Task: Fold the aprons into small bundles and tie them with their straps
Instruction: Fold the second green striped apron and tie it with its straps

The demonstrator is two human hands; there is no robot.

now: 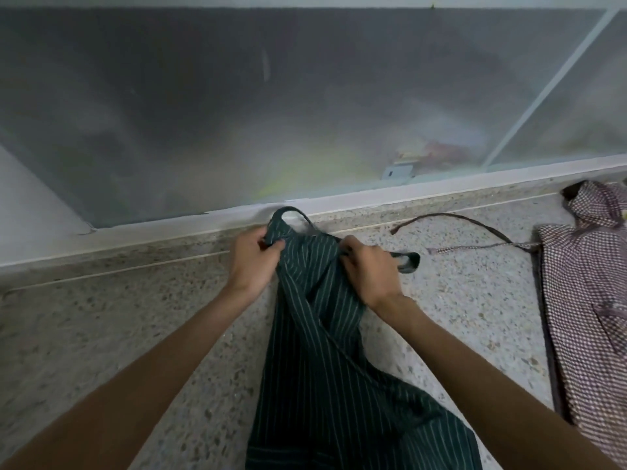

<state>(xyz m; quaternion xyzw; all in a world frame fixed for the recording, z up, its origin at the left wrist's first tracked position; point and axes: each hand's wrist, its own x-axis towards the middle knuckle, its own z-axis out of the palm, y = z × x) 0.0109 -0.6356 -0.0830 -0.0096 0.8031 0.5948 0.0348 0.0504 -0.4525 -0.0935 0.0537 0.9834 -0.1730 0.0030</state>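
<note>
Head view: a dark green striped apron (pixel 325 368) lies lengthwise on the speckled stone counter (pixel 118 334), its top end gathered near the back ledge and its lower part running off the bottom of the frame. The left hand (pixel 252 262) pinches the upper left corner of the bib; the right hand (pixel 368 271) has its fingers curled round the upper right edge, with a strap end (pixel 409 261) showing just beyond it. The neck loop (pixel 291 215) stands up between the hands. Judged light, limp and crease-prone cloth, not fragile; best held at the hemmed corners and along the straps. A checked apron (pixel 587 300) lies unfolded to the right, its straps (pixel 468 228) trailing across the counter.
</note>
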